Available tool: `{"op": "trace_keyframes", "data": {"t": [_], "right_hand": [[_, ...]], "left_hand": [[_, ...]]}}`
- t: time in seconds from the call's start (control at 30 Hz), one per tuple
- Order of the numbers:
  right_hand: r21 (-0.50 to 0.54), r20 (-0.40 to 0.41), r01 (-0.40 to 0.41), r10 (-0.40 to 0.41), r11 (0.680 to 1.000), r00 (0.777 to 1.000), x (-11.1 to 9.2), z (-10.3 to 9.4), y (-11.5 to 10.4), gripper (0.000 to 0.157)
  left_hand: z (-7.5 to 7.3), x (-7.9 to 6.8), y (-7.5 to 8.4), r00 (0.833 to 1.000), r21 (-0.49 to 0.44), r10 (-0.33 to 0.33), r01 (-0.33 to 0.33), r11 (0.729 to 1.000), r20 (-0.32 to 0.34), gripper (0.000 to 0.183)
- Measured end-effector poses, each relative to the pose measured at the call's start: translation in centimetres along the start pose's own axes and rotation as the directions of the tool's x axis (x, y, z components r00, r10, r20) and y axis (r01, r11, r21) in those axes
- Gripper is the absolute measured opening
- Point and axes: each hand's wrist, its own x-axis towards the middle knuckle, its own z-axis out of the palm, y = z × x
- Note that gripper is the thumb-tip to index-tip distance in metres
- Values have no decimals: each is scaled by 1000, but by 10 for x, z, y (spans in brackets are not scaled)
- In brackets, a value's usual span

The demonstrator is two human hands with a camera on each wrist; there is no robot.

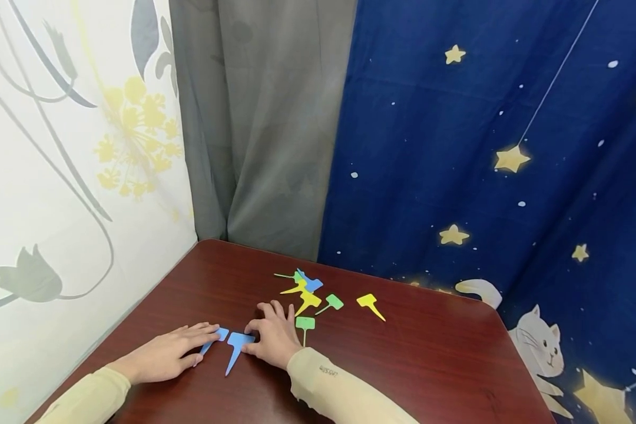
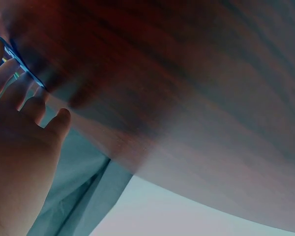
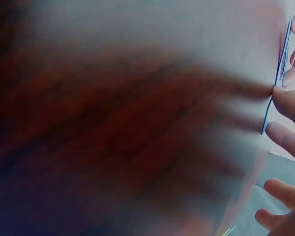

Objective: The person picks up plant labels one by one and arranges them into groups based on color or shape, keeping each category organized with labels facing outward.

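Two blue T-shaped plant labels lie side by side on the table, stems toward the near edge. My left hand [image 1: 172,351] rests with straight fingers over the left blue label [image 1: 222,334], hiding part of its head. The right blue label [image 1: 235,351] has its head between the thumb and index finger of my right hand [image 1: 275,337], which pinches its right end. In the left wrist view, the left hand's fingers [image 2: 24,93] reach a blue edge. The right wrist view has the thumb and a finger [image 3: 285,140] at a thin blue edge.
Beyond the right hand lies a loose group of labels: a blue one [image 1: 312,284], yellow ones [image 1: 310,299] and green ones [image 1: 334,302]. A green label [image 1: 305,323] is beside the right wrist. One yellow label [image 1: 368,301] lies farther right. Curtains stand behind the brown table [image 1: 429,365].
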Motion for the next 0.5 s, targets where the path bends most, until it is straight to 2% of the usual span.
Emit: {"op": "trace_keyframes", "data": {"t": [0.17,0.5], "right_hand": [[-23,-22,20,-21,1000,1000,2,2,-4,19],[-24,-23,3,-4,1000,1000,5,3,-6,18]], "left_hand": [[1,-2,-1,1000,12,-6,7,1000,-8,45],[-3,-1,1,1000,-27,-18,18,999,12,45]]}}
